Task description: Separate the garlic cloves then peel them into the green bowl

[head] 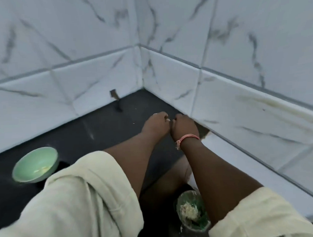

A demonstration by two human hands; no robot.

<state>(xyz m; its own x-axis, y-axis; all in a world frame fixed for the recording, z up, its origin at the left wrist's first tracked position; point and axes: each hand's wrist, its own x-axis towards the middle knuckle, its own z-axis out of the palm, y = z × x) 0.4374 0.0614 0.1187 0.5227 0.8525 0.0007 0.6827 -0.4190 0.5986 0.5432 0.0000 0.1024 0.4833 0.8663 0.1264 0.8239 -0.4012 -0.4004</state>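
My left hand (157,122) and my right hand (184,125) meet knuckle to knuckle over the dark counter, near the tiled corner. The fingers of both are curled inward and pinch a small pale garlic clove (168,120), of which only a sliver shows between them. The light green bowl (22,169) stands on the counter far to the left of my hands, blurred, with a few pale peeled pieces (41,169) in its bottom.
A dark green container (200,225) with pale garlic skins stands at the bottom, under my right forearm. White marble-look tiled walls (240,106) close the counter (102,127) at the back and right. A chipped tile gap (115,96) shows at the back wall.
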